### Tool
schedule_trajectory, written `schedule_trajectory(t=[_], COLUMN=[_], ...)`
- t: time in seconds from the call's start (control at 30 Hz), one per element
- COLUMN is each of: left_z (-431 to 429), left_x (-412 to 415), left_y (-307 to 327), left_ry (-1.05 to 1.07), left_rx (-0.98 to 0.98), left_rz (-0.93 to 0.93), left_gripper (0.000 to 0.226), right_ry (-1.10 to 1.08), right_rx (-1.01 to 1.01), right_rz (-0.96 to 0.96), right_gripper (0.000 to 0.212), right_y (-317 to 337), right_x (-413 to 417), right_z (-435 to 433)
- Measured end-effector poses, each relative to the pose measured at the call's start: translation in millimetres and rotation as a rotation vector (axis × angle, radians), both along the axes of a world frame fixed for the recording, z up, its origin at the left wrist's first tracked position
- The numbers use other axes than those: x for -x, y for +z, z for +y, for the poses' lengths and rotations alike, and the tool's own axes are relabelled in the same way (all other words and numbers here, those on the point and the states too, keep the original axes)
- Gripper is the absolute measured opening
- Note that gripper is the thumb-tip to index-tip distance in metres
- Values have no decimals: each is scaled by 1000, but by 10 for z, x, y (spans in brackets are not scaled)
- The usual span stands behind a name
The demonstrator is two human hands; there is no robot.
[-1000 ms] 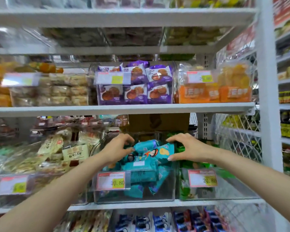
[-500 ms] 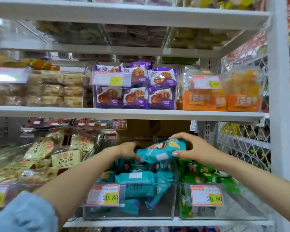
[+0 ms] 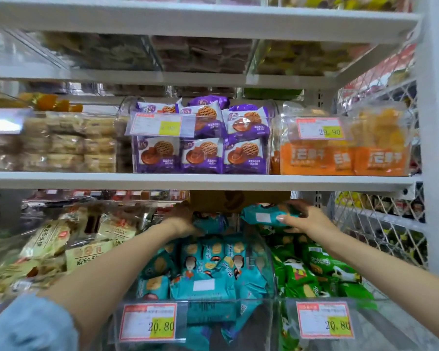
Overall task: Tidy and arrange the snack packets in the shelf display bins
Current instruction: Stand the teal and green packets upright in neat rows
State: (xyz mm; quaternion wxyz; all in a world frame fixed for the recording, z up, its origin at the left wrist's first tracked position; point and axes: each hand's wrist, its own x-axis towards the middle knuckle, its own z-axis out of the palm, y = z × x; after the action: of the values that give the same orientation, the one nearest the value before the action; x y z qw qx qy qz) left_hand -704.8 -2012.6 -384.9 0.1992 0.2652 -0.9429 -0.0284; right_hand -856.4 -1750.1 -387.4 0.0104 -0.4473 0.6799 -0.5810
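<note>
Teal snack packet (image 3: pixel 269 216) clasped in right hand (image 3: pixel 308 220) grip, left hand (image 3: pixel 185 219) grip impossible to tell

Lower shelf, three bins side by side before you.
- Middle bin (image 3: pixel 260 333): piled packets (image 3: pixel 205 269) run front to back; your left hand (image 3: pixel 185 219) at its rear, on the rearmost packets.
- Your right hand (image 3: pixel 307 220) right of left hand, gripping lifted packet (image 3: pixel 266 216) above rear of divide between middle bin and right bin (image 3: pixel 383 335).
- Left bin (image 3: pixel 3 252) left of your left forearm.
- Shelf board (image 3: pixel 213 181) directly above both hands, more packet bins on it.
</note>
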Motion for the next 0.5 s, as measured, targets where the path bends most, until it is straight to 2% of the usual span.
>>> schedule_trajectory(t=[0.17, 0.23, 0.33, 0.5], left_z=[-111, -173, -256, -261], left_x=[120, 121, 54, -157], left_y=[-17, -33, -33, 68], left_ry=[77, 118, 127, 84], left_rx=[131, 158, 138, 97], left_rz=[-34, -70, -169, -213], left_gripper=[83, 85, 88, 72], right_ry=[-94, -71, -4, 11], right_rx=[-105, -123, -171, -238], right_rz=[100, 105, 152, 221], right_gripper=[43, 44, 48, 56], right_y=[-16, -2, 25, 8], right_x=[102, 97, 56, 80], right_z=[-275, -411, -642, -986])
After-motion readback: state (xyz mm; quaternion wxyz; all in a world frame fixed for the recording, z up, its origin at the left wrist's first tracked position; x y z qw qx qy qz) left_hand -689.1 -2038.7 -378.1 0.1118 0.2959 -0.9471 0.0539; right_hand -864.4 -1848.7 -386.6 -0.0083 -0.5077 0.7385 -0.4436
